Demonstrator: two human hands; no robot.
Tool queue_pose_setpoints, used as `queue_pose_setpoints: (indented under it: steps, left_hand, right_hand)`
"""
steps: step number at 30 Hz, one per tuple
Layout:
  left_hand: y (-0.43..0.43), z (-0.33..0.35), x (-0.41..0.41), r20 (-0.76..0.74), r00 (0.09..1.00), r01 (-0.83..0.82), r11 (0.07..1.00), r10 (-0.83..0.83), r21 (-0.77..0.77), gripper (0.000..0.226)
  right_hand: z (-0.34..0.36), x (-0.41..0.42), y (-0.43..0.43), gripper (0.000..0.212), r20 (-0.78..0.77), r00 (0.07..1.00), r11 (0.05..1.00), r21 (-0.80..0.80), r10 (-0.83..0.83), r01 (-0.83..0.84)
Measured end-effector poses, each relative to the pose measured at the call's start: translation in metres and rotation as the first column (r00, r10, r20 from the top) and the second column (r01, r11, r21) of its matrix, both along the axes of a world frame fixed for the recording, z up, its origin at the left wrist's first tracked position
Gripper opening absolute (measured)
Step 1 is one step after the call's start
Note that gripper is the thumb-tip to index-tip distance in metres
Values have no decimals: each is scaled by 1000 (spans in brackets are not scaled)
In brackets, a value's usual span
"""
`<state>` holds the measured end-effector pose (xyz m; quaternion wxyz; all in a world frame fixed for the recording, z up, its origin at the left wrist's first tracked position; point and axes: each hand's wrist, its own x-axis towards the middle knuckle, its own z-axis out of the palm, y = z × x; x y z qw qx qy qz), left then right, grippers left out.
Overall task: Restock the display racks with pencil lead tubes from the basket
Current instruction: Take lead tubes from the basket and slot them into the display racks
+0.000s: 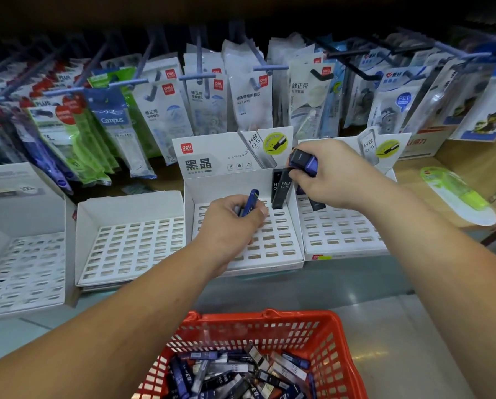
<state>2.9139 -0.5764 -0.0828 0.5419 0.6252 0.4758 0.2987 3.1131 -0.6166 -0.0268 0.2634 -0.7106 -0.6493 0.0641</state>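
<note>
1. Stock for the job lies low in front of the person: a red basket below the front edge of the shelf, with a loose heap of pencil lead tubes in it, blue and black mixed.
2. On the shelf, the centre rack is nearly bare. Two black HB tubes stand upright in its back right corner, and the other slots I can see are open.
3. The left hand has its fingers curled round one blue tube, held almost upright over the rack's back rows. The tube's lower end is hidden by the fingers, so I cannot tell whether it has entered a slot.
4. The right hand is clamped on a small bunch of blue tubes, above the wall between the centre rack and the right rack, just over the black tubes.
5. The step in hand looks to be seating the left tube. I would keep it upright, line its foot up with one slot, and press straight down until it stands unaided.
6. Filling from the back row forward, next to the black pair, should keep the wrist clear of standing tubes.
7. The card rack looks light and may slide under a sideways push, so the pressure wants to be gentle and vertical.
</note>
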Motion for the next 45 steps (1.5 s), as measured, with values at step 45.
queue_pose_setpoints:
  steps: [45]
  left_hand:
    - [-22, 14, 43, 145, 979, 172, 963, -143, -206, 18]
  right_hand:
    - [-37, 45, -25, 17, -373, 909, 960, 128, -186, 249]
